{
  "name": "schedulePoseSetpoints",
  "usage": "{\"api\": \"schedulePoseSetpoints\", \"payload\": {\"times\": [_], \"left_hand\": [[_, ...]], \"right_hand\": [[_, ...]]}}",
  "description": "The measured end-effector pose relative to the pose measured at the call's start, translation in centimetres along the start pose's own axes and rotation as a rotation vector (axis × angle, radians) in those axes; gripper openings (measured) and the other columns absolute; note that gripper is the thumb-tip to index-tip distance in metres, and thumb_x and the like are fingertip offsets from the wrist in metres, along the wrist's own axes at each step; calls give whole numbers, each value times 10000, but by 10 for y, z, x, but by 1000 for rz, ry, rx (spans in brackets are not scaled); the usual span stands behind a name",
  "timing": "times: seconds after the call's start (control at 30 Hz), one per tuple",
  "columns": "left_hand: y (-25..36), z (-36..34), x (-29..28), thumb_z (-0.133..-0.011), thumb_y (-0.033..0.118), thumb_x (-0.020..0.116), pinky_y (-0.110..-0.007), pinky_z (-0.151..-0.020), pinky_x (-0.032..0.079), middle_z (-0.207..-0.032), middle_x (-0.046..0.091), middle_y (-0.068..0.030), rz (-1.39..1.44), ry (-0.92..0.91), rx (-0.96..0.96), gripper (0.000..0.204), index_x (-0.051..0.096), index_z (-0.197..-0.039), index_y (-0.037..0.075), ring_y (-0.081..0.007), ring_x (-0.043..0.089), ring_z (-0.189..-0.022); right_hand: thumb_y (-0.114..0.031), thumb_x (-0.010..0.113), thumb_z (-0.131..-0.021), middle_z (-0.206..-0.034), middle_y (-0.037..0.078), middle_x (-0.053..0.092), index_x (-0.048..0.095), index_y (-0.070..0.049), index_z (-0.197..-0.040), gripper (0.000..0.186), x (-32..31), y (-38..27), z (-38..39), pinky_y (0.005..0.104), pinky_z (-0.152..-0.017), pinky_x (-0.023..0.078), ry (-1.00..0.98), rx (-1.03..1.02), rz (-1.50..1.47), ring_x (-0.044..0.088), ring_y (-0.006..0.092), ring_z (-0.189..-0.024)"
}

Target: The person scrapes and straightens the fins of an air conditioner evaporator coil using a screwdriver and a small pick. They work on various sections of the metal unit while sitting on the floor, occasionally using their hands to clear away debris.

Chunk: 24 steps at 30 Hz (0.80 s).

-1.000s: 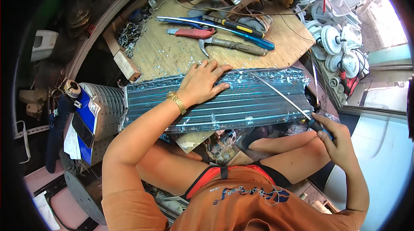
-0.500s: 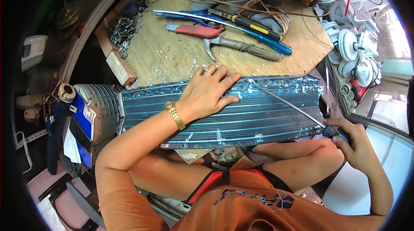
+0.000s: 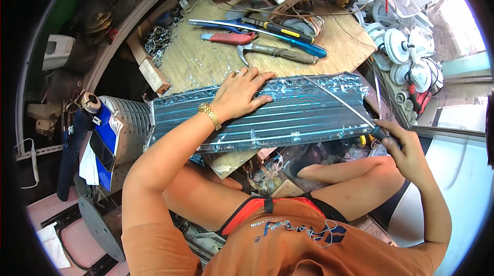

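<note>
A long finned metal coil (image 3: 303, 108), like a heat exchanger, lies across the near edge of a plywood board. Its far edge is ragged with torn, crumpled fins. My left hand (image 3: 242, 93) rests flat on the left-middle part of it, fingers spread toward the board. At the coil's right end, my right hand (image 3: 401, 147) is closed around the dark handle of a long-shafted screwdriver (image 3: 342, 102). The shaft slants over the fins, and its tip is at the torn far edge, to the right of my left fingertips.
Beyond the coil lie a claw hammer (image 3: 283, 53), a red utility knife (image 3: 229, 37) and a blue-handled screwdriver (image 3: 309, 47). Loose screws (image 3: 157, 44) are heaped at the board's left. White plastic wheels (image 3: 399, 49) crowd the right side. A perforated metal drum (image 3: 128, 121) stands left.
The whole view has shifted, with the coil now higher in the picture. The screwdriver tip has moved right along the torn edge, away from my left fingers. Both hands keep their holds.
</note>
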<state>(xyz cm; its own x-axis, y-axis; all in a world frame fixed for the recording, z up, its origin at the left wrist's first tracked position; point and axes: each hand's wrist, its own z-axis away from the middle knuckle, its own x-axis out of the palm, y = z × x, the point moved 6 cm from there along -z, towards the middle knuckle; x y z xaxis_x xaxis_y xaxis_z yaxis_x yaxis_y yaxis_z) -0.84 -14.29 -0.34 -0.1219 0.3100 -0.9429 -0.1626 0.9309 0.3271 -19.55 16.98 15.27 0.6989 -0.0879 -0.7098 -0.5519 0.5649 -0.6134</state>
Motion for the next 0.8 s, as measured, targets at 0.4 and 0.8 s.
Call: {"api": "schedulePoseSetpoints", "payload": {"times": [0.4,0.8], "left_hand": [[-5,0,6,-940,545,673,-457,-912,461,-1161,594,-89,30,-51,-3,650,583,-1493,215,-302,570,-1102],[-3,-2,11,-949,592,625,-466,-892,462,-1148,598,-94,48,-35,70,679,576,-1491,185,-311,570,-1075]], "right_hand": [[34,665,-877,-950,211,743,684,-17,-1291,417,-18,-11,-46,409,-720,539,-161,-15,120,696,371,-761],[-19,773,-800,-777,158,661,741,-126,-1248,462,-18,-79,-66,449,-632,530,-227,67,528,663,370,-666]]}}
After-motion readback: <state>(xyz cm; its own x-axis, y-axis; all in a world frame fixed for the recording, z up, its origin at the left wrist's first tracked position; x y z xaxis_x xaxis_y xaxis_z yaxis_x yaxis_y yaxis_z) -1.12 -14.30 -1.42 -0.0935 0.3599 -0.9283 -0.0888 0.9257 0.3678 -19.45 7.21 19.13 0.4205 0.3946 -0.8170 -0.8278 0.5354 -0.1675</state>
